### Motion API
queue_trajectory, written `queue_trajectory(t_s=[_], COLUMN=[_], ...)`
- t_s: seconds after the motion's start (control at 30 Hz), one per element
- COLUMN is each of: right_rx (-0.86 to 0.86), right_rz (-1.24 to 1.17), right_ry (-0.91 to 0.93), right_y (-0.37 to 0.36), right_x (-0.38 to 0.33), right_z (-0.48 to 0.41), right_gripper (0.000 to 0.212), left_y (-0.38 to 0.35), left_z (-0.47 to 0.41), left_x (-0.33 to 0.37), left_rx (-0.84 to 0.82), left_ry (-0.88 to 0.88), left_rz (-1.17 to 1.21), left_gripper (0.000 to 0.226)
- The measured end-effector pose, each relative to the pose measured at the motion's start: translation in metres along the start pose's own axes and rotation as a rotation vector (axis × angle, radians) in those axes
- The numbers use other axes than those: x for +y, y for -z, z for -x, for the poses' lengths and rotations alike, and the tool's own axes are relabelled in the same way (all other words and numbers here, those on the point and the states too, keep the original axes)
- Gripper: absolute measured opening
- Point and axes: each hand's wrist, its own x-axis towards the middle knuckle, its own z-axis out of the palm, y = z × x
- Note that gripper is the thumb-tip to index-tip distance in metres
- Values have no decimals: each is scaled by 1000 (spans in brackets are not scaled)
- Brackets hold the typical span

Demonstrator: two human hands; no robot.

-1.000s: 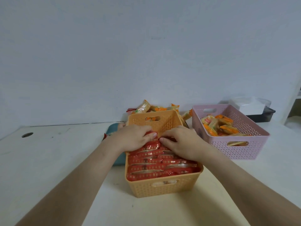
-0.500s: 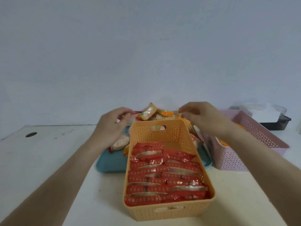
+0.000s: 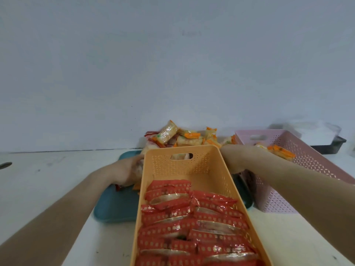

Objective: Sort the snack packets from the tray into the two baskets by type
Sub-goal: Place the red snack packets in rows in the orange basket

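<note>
An orange basket (image 3: 182,149) stands in front of me, its near half filled with red snack packets (image 3: 192,217). Behind it, a pile of clear-and-orange packets (image 3: 184,137) lies on the teal tray (image 3: 115,208). My left hand (image 3: 126,171) rests on the tray at the basket's left wall, fingers curled around a pale packet (image 3: 139,166). My right hand (image 3: 227,155) reaches past the basket's far right corner. Its fingers are hidden behind the basket wall. The pink basket (image 3: 307,167) at the right holds orange packets (image 3: 281,150).
A dark tray with a white box (image 3: 326,141) stands at the back right, behind the pink basket. A small round hole (image 3: 5,165) shows in the white table at the far left. A bare wall rises straight behind the tray.
Both hands left the red packets in the orange basket and reached back to the tray. The left hand has dropped onto a pale packet; the right has gone behind the basket.
</note>
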Motion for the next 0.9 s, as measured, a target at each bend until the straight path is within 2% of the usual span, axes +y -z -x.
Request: queue_trajectory(t_s=[0.1, 0.13, 0.17, 0.23, 0.3, 0.33, 0.43, 0.57, 0.67, 0.77, 0.9], right_rx=[91, 145, 204, 302, 371, 427, 639, 905, 934, 889, 809], right_rz=[-90, -115, -137, -196, -263, -288, -400, -595, -743, -798, -753], right_ry=[19, 14, 6, -23, -41, -49, -46, 15, 94, 144, 173], right_y=[0, 0, 1, 7, 15, 22, 39, 54, 60, 61, 56], right_x=[3, 5, 6, 11, 15, 18, 20, 7, -13, -31, -54], right_z=[-7, -9, -8, -4, 3, 11, 33, 58, 66, 67, 57], right_gripper=[50, 56, 60, 64, 60, 56, 53, 57, 47, 38, 34], left_y=[0, 0, 0, 3, 3, 4, 13, 31, 46, 54, 57], left_z=[-8, -11, -14, -13, -6, -4, 10, 33, 58, 78, 95], left_x=[-6, -9, -14, -13, -9, -6, 5, 21, 41, 59, 67], left_rx=[27, 69, 126, 266, 412, 511, 788, 1008, 1078, 1067, 1079], left_ry=[95, 132, 165, 177, 161, 143, 84, -1, -128, -215, -259], left_rz=[25, 4, 23, 186, 294, 334, 439, 555, 585, 612, 646], left_gripper=[84, 88, 82, 51, 14, 8, 9, 15, 25, 27, 26])
